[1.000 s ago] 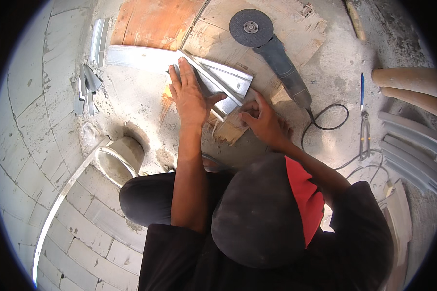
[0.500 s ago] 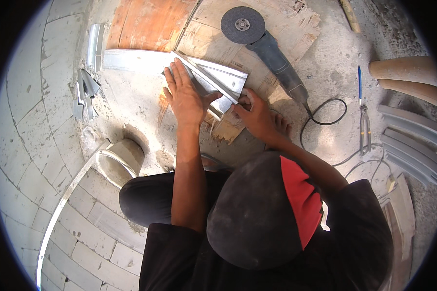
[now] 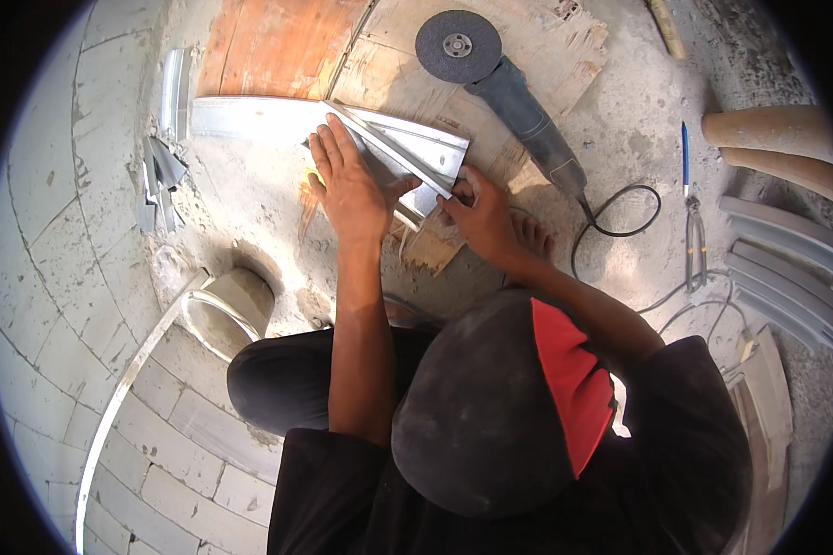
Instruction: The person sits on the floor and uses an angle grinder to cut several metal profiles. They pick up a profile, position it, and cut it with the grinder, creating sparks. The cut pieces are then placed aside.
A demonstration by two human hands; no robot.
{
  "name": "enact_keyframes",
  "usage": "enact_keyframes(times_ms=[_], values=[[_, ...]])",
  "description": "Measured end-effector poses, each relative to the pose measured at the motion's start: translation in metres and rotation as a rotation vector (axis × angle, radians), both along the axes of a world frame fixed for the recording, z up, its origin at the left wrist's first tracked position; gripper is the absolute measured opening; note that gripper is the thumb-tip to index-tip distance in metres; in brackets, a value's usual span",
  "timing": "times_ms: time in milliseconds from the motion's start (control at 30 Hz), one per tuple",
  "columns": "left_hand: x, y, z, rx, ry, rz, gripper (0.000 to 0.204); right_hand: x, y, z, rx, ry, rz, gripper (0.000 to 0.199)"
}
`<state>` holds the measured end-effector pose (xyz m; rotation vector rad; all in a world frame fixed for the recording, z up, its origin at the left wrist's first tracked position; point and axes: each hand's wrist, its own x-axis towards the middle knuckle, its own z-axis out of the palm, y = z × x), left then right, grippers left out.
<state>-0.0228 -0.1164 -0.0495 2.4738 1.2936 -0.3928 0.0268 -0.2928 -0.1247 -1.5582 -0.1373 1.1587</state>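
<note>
Two grey metal profiles (image 3: 407, 148) lie crossed in a narrow V on a worn plywood board (image 3: 278, 46). A longer curved profile (image 3: 250, 116) runs off to the left beneath them. My left hand (image 3: 352, 185) lies flat on the profiles, fingers spread and pointing away, thumb hooked against one edge. My right hand (image 3: 486, 222) pinches the near right end of the profiles with its fingertips. Whether it also holds a small tool I cannot tell. A dark cap with a red panel (image 3: 500, 407) fills the lower middle.
An angle grinder (image 3: 500, 79) with a grey disc lies just beyond my right hand, its black cable (image 3: 620, 217) looping to the right. Blue-handled snips (image 3: 692, 213) and stacked curved profiles (image 3: 777, 268) sit at right. Metal offcuts (image 3: 157, 180) lie left. A bare foot (image 3: 532, 236) rests beside the board.
Both hands stay on the crossed profiles in nearly the same place. The view has shifted slightly, nothing else has moved.
</note>
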Motion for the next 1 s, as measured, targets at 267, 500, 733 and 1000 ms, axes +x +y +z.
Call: enact_keyframes(times_ms=[267,500,733,1000], values=[[0.0,0.003,-0.004,0.005,0.008,-0.015,0.151,-0.001,0.001,-0.004,0.02,-0.036,-0.013,0.031],[-0.002,0.003,-0.006,0.009,-0.009,-0.021,0.152,0.001,0.001,0.0,0.016,0.018,-0.007,0.035],[0.002,0.002,-0.003,-0.013,0.012,0.01,0.153,0.009,-0.003,0.003,-0.027,0.054,0.019,0.044],[0.001,0.0,0.0,0.006,-0.025,0.044,0.149,0.14,-0.099,0.092,-0.383,-0.672,-0.147,0.029]])
